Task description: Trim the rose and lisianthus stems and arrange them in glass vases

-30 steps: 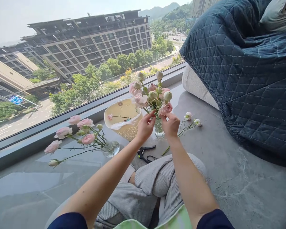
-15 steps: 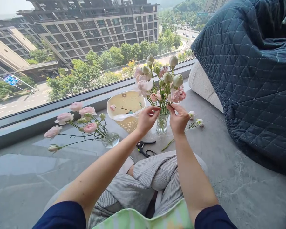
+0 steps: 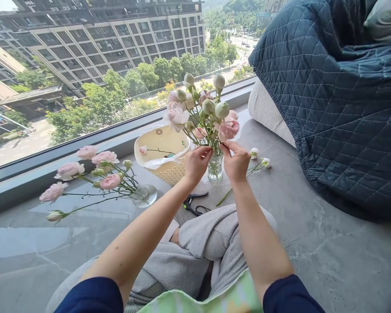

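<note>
A small glass vase [image 3: 215,168] stands on the grey stone sill and holds a bunch of pink and cream flowers [image 3: 203,112]. My left hand [image 3: 197,164] is closed in a pinch on stems just above the vase's mouth. My right hand [image 3: 236,162] pinches the stem of a pink bloom [image 3: 230,128] on the bunch's right side. Both hands sit close on either side of the vase. My legs in striped grey trousers lie folded below them.
A cream basket [image 3: 163,154] stands left of the vase. Black scissors [image 3: 193,203] lie in front of it. A second glass vase [image 3: 144,195] with pink flowers lies tipped at left. Loose white stems [image 3: 259,163] lie at right, beside a blue quilted cushion [image 3: 339,100]. A window runs behind.
Both hands have risen from the vase's mouth up along the stems, and the bunch stands taller. The view has shifted a little to the right.
</note>
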A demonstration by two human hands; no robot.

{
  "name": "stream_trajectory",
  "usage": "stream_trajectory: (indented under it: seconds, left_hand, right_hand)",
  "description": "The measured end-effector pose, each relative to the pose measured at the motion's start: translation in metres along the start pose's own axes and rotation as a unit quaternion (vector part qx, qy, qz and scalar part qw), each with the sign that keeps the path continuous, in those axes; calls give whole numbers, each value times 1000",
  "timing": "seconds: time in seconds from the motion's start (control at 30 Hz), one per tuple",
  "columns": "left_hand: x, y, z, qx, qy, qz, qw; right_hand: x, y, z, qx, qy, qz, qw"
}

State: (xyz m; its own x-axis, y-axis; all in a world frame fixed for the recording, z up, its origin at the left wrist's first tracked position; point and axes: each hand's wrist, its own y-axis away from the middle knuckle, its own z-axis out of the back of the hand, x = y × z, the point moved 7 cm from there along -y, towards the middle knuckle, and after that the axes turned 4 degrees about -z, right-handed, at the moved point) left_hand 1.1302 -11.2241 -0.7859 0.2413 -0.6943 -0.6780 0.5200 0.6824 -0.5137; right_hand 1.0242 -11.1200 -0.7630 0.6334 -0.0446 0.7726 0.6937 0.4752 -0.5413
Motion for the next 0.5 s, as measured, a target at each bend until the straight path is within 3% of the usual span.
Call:
stream_trajectory:
  seconds: [0.23, 0.5]
  left_hand:
    - [3, 8, 15, -56, 29, -22, 998]
    - [5, 17, 24, -120, -27, -60, 991]
  right_hand:
    - [1, 0, 4, -26, 32, 5, 999]
    - [4, -1, 8, -59, 11, -1, 998]
